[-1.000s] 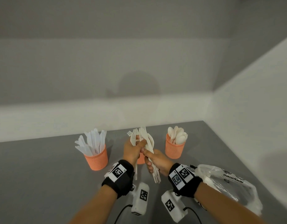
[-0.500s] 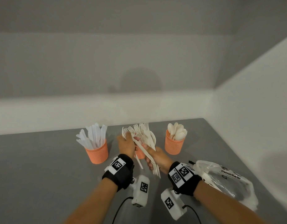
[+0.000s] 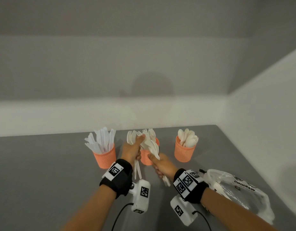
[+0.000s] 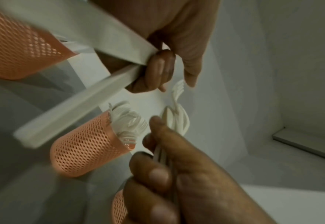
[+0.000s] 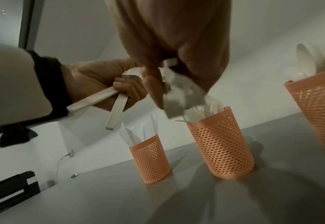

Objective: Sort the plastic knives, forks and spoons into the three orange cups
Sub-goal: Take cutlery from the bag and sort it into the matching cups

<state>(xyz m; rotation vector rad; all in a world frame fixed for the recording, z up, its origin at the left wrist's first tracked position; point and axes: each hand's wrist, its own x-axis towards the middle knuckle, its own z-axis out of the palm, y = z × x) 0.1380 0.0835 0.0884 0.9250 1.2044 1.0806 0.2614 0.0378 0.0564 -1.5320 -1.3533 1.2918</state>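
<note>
On grey table [image 3: 44, 164], three orange cups [image 3: 184, 153], white walls [image 3: 268, 105], corner.

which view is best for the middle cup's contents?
Right wrist: the middle cup stands whole, white cutlery poking out, though blurred. Head view: both hands hide most of it. Left wrist: close and tilted, fork tines visible.

Clear plastic bag [image 3: 240, 195], grey table [image 3: 44, 172]
</note>
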